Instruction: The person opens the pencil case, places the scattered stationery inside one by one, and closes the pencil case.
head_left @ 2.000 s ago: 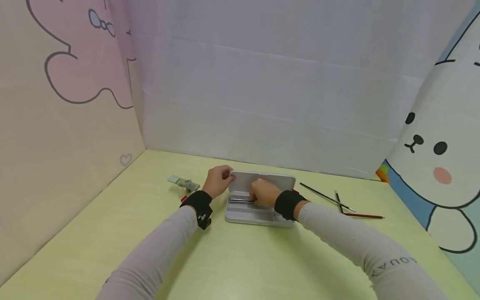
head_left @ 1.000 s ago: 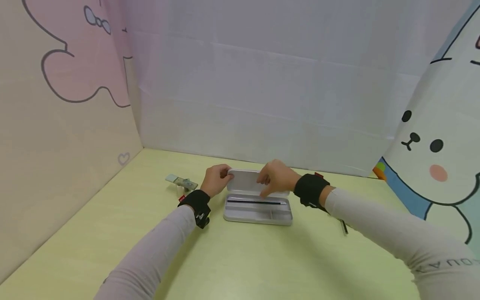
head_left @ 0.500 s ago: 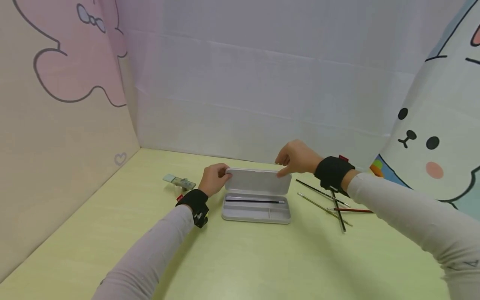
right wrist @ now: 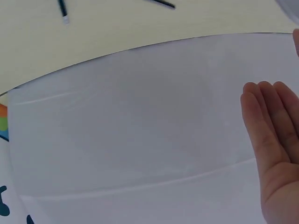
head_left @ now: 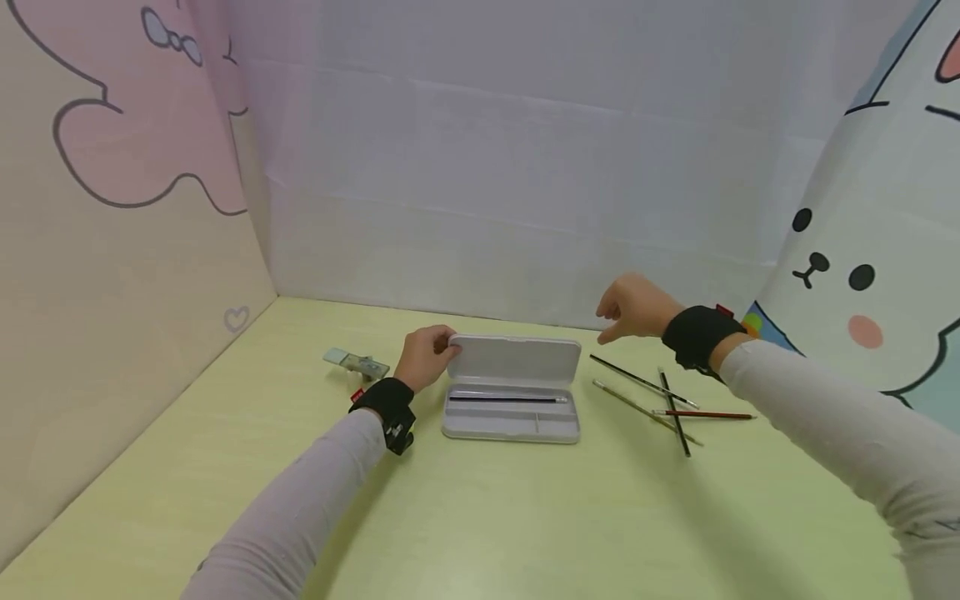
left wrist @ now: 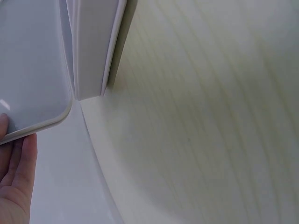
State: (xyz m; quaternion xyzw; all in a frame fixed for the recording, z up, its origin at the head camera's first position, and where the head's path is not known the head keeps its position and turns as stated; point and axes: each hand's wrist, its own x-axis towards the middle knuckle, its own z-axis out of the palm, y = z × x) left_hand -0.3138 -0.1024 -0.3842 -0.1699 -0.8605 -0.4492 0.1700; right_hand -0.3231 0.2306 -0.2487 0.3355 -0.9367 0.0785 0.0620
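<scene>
A white pencil case point(head_left: 480, 429) lies with its lid point(head_left: 517, 360) raised, one dark pencil point(head_left: 510, 400) along its rear compartment. My left hand point(head_left: 424, 358) pinches the lid's left edge; in the left wrist view that hand point(left wrist: 17, 179) has thumb and fingers on either side of the lid's rim point(left wrist: 44, 125). My right hand point(head_left: 637, 307) hangs in the air right of the lid, above the loose pencils, with nothing in it. In the right wrist view its fingers point(right wrist: 268, 112) are relaxed. On the table cross a red pencil point(head_left: 712, 414), a yellowish one point(head_left: 637, 407) and dark ones point(head_left: 633, 373).
A small translucent item with a pale end point(head_left: 358, 363) lies left of my left hand, partly behind it a red bit point(head_left: 357, 395). White cloth point(head_left: 465, 167) hangs behind the table point(head_left: 480, 517), with cartoon-printed cloth at both sides.
My right hand has left the case's inside, risen and moved right past the lid. A dark pencil now shows fully in the rear compartment. My left hand keeps its hold on the lid.
</scene>
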